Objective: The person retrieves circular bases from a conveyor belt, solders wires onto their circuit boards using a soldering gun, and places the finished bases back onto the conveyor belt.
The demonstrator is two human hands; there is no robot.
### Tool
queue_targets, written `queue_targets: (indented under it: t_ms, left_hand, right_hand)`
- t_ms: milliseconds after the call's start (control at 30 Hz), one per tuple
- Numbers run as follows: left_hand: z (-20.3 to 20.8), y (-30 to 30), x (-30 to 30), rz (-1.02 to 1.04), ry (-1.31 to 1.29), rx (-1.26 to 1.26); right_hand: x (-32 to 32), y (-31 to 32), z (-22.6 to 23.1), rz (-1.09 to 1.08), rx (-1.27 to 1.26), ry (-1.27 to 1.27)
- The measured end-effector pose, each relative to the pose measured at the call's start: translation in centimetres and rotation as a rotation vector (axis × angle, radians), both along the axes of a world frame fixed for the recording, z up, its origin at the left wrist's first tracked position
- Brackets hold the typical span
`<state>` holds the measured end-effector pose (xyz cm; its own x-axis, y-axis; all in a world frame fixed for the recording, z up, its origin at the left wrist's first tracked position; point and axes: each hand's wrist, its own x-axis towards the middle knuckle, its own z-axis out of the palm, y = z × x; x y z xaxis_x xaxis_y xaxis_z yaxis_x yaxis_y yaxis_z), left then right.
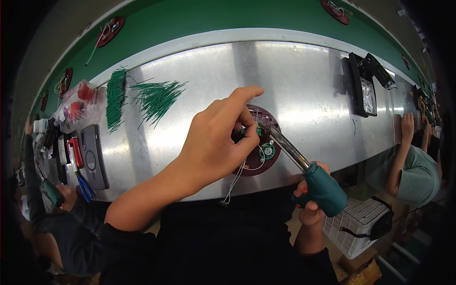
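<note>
My right hand [311, 211] is wrapped round the green handle of a soldering gun [325, 190]. Its metal barrel slants up and left, and the tip meets a small green circuit board [249, 130] on a dark red round base [261, 167]. Over the left part of that base, my left hand [216, 133] has thumb and fingers pinched together close to the tip. What the pinch holds, if anything, is too small to make out. A round green board [267, 151] is mounted on the base. White wires [231, 186] trail from the base toward the bench's near edge.
Cut green wires lie in a bundle [116, 99] and a loose pile [158, 99] at left. Nearby are a plastic bag [78, 107], a phone [94, 156] and blue-handled pliers [84, 187]. A black tray [363, 90] stands right. Co-workers sit both sides; more red bases [110, 31] line the green strip.
</note>
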<state>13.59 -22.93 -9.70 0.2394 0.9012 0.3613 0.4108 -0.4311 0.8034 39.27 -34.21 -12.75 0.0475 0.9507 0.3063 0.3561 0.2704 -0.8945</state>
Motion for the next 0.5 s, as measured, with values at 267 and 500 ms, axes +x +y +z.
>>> queue_targets:
  t_ms: [267, 500]
  left_hand:
    - [0.3, -0.1, -0.2, 0.001, 0.004, -0.012]
    - [0.4, -0.1, -0.2, -0.011, 0.026, -0.019]
  right_hand:
    - [0.3, -1.9, 0.2, -0.036, -0.175, 0.138]
    - [1.5, -0.3, -0.4, -0.182, -0.005, 0.282]
